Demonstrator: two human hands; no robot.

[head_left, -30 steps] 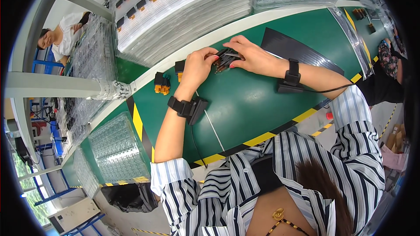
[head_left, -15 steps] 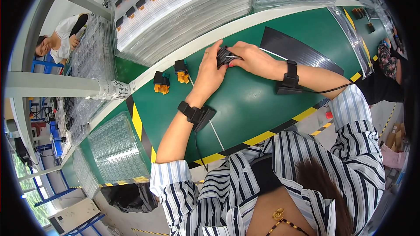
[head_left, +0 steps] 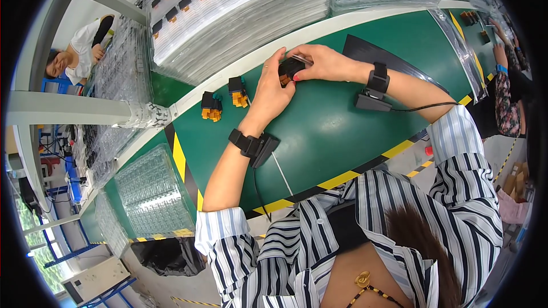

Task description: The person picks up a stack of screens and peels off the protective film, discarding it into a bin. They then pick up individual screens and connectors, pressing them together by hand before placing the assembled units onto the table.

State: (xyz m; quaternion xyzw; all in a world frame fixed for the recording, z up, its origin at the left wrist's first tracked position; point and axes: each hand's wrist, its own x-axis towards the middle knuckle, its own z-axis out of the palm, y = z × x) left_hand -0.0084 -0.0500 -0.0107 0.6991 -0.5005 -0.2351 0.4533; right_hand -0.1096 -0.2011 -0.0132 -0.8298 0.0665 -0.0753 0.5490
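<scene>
Over the green tabletop [head_left: 337, 131], my left hand [head_left: 273, 88] and my right hand [head_left: 325, 64] hold a small stack of black flat modules [head_left: 289, 68] between them. Some orange shows at its lower edge, like the orange flex tabs on the other stacks. My left fingers are closed around its left side, and my right thumb and fingers pinch it from the right. To the left of my hands sit two similar stacks, a nearer black-and-orange stack [head_left: 210, 106] and another black-and-orange stack [head_left: 237, 92].
A black ribbed sheet [head_left: 382, 60] lies beside my right forearm. Tall piles of clear trays [head_left: 245, 28] line the far edge, the top one bearing several modules. Clear trays [head_left: 151, 194] lie at left. Co-workers are at far left and far right, one co-worker's arm [head_left: 502, 57] reaching over the table.
The stack in my hands has turned, so orange now shows at its lower edge. At far right, a co-worker's arms have come up over the table.
</scene>
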